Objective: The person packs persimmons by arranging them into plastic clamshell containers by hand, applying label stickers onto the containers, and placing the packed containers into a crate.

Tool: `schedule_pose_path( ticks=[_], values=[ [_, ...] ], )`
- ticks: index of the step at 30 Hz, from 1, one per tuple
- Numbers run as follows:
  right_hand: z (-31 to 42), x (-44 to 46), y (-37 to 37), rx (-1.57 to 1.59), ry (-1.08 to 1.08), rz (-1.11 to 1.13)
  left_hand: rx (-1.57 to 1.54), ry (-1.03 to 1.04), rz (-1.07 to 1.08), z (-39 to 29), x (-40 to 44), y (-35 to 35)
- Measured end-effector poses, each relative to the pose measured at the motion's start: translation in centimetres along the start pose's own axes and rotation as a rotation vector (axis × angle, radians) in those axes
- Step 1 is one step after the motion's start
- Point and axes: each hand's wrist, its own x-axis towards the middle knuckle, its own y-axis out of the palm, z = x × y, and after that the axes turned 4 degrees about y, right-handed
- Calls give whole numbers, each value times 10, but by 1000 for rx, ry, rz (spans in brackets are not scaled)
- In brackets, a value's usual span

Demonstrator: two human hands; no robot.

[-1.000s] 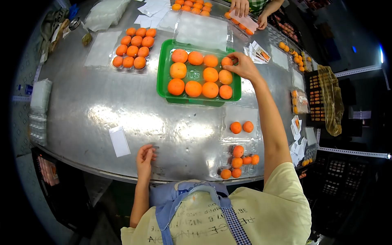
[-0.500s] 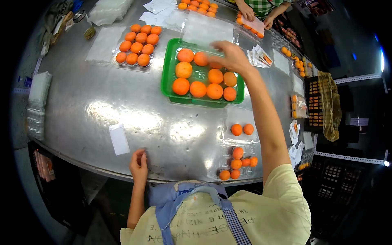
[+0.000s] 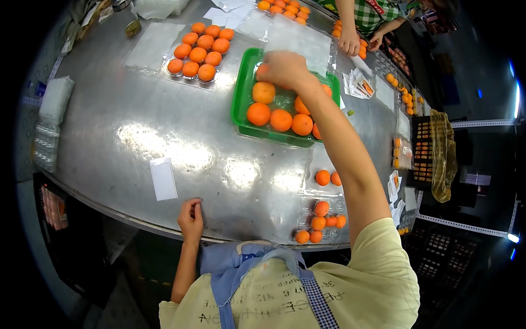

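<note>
My right hand (image 3: 285,68) reaches over the upper left part of a green tray (image 3: 239,104) holding a clear pack with several oranges (image 3: 281,120). Its fingertips are at the top-left orange (image 3: 263,72), partly hidden behind the hand; whether they grip it is unclear. My forearm covers some fruit on the tray's right side. Near the table's front edge, my left hand (image 3: 191,219) has its fingers curled together, and what they hold, if anything, is too small to name. A white card (image 3: 164,179) lies just beyond it.
A filled pack of oranges (image 3: 198,54) is at the upper left, near stacked clear packs (image 3: 53,123). Loose oranges (image 3: 318,223) sit in a clear pack at the front right. Across the table, another person's hand (image 3: 349,41) is over oranges.
My right hand has moved left across the tray, from its top-right orange to its top-left one. The fingers of my left hand have drawn together. The view has shifted.
</note>
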Motion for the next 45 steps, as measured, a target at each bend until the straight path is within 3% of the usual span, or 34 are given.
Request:
schedule_pose_path(
  ticks=[6, 9, 12, 19, 32, 36, 39, 42, 44, 45],
  values=[
    [-11, 1, 8, 159, -19, -107, 26, 34, -17, 1, 3, 0],
    [-21, -6, 1, 450, 78, -62, 40, 50, -24, -1, 4, 0],
    [-25, -42, -26, 537, 67, -130, 39, 47, -27, 1, 4, 0],
    [-37, -93, 1, 275, -25, -180, 38, 16, -19, 3, 3, 0],
    [-36, -82, 20, 151, -58, -196, 22, -7, -25, 7, 1, 2],
    [-39, -87, 15, 173, -65, -159, 47, 12, -6, 19, 2, 3],
    [-20, -121, -8, 368, -21, -323, -51, -60, 15, 10, 0, 0],
    [15, -178, -4, 794, -173, -155, -249, -25, 50, -28, -2, 1],
    [46, -232, 19, 1010, -359, 141, -327, 72, 115, -61, -9, -2],
    [63, -257, 28, 1114, -321, 330, -337, 136, 162, -81, -13, -5]
  ],
)
